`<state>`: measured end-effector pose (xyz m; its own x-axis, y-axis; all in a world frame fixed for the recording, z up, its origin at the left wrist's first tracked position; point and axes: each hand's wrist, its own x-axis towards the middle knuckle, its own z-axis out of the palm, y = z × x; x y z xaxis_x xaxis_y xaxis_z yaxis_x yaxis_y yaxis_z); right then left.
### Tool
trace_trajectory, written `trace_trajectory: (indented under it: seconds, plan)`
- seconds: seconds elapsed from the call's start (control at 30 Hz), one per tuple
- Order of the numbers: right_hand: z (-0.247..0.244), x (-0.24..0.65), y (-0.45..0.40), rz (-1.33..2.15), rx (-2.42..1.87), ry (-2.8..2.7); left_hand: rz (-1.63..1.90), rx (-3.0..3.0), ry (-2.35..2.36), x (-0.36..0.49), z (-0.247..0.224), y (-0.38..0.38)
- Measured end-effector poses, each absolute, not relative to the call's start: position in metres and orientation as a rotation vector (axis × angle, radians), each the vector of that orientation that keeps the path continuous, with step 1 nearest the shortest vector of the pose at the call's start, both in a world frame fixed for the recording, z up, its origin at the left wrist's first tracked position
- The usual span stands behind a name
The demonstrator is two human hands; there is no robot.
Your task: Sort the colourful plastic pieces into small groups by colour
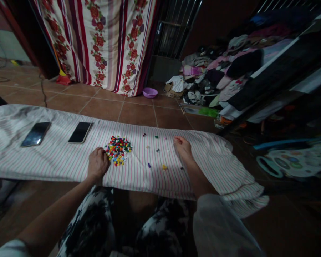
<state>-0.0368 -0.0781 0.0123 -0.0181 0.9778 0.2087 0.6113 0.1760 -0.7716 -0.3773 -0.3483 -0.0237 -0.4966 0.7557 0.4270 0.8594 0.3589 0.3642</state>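
A pile of small multicoloured cubes lies on a striped cloth in front of me. My left hand rests against the pile's left edge, fingers curled; whether anything is in them is hidden. To the right of the pile, small groups of cubes sit apart by colour, among them yellow cubes, purple cubes and green cubes. My right hand is over the cloth beyond these groups, near a pink cube. Its thumb and fingertips are pinched together, and what they hold is too small to make out.
Two phones, a dark phone and another phone, lie on the striped cloth at left. Behind are a floral curtain, a purple basin and a heap of clothes. My knees are under the near edge.
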Motion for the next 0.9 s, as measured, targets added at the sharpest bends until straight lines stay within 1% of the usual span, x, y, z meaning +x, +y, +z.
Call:
trace_trajectory:
  seconds: [0.17, 0.23, 0.33, 0.5, 0.7, 0.9]
  plan:
    - [0.008, -0.104, -0.151, 0.941, -1.199, -1.872, -0.812, -1.446, -2.463, -0.376, -0.022, -0.348]
    - [0.001, -0.13, -0.18, 1.004, -1.071, -1.957, -0.801, -1.446, -2.473, -0.375, -0.02, -0.348]
    - [-0.009, -0.161, -0.215, 0.928, -0.975, -2.081, -0.816, -1.439, -2.473, -0.374, -0.018, -0.348]
    - [-0.017, -0.193, -0.24, 0.804, -1.003, -2.202, -0.833, -1.441, -2.458, -0.373, -0.016, -0.348]
    - [-0.025, -0.198, -0.247, 0.742, -1.043, -2.237, -0.868, -1.429, -2.449, -0.372, -0.018, -0.348]
    - [-0.027, -0.195, -0.253, 0.722, -0.986, -2.261, -0.9, -1.4, -2.471, -0.371, -0.015, -0.348]
